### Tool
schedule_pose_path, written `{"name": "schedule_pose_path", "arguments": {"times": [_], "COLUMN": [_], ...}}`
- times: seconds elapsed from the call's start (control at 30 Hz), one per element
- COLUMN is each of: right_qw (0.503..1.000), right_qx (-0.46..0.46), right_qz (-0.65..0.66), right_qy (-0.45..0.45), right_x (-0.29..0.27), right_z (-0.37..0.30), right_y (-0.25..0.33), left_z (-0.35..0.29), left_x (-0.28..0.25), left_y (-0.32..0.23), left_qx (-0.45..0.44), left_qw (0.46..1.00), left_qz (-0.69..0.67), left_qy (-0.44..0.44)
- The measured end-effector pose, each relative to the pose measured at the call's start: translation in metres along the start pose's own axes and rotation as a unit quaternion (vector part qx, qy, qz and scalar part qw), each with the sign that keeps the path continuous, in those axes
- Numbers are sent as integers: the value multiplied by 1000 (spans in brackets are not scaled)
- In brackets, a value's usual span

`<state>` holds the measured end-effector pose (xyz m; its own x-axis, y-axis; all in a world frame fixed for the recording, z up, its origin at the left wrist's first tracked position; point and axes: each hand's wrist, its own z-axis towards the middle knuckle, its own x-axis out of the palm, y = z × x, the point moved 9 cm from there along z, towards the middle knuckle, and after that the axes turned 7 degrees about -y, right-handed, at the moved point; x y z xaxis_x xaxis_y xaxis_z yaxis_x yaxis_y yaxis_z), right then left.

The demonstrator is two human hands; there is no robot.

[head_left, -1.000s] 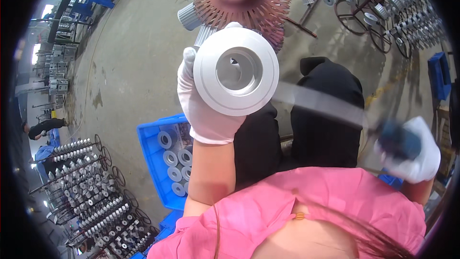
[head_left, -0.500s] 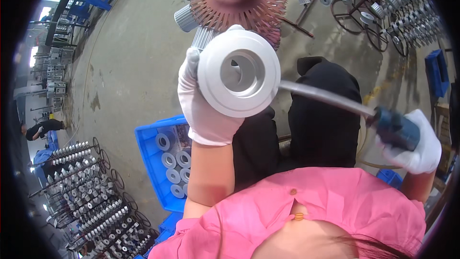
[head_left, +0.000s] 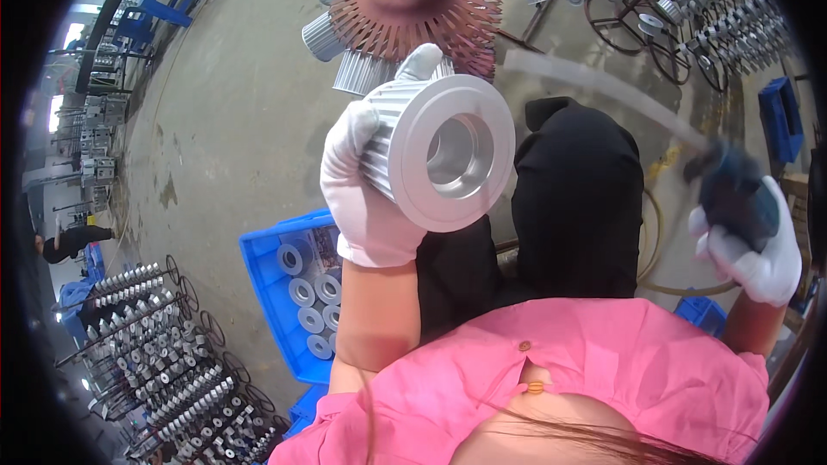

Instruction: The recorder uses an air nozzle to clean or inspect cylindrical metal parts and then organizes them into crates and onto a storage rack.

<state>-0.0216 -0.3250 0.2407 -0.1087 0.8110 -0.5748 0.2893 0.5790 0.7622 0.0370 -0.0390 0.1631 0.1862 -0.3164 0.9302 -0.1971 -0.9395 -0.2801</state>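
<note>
My left hand, in a white glove, holds a silver toothed pulley up in front of me. The fingers wrap round its ribbed side, and its flanged end with the wide bore is tilted to the right. My right hand, also gloved, is closed round the dark teal grip of a hand tool. A long pale bar runs from the grip up and left, blurred by motion. Its end stands apart from the pulley; the tool's exact kind cannot be made out.
Beyond the pulley stands a rust-red slotted disc with several ribbed pulleys around it. A blue crate of flat rings is by my left arm. Racks of metal parts stand left and upper right; a yellowish hose lies right.
My left hand has turned the pulley so its ribbed side shows and its face points rightward. The tool's bar has swung up and away from the pulley's rim.
</note>
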Motion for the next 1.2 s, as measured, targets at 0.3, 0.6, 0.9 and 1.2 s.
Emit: {"name": "schedule_pose_path", "arguments": {"times": [0.3, 0.6, 0.9, 1.2], "right_qw": [943, 971, 976, 974], "right_qx": [29, 0, 58, 48], "right_qz": [-166, -138, 7, 71], "right_qy": [286, 194, 208, 212], "right_x": [38, 22, 29, 30], "right_z": [-7, 7, 2, 3], "right_y": [24, 41, 34, 28], "left_z": [0, -13, -13, -11], "left_x": [-2, 30, -7, -17], "left_y": [-10, -3, -22, -27], "left_qx": [31, 85, 136, 131], "left_qw": [1000, 988, 985, 984], "left_qz": [-2, 105, 105, 124], "left_qy": [-7, 81, 22, 16]}}
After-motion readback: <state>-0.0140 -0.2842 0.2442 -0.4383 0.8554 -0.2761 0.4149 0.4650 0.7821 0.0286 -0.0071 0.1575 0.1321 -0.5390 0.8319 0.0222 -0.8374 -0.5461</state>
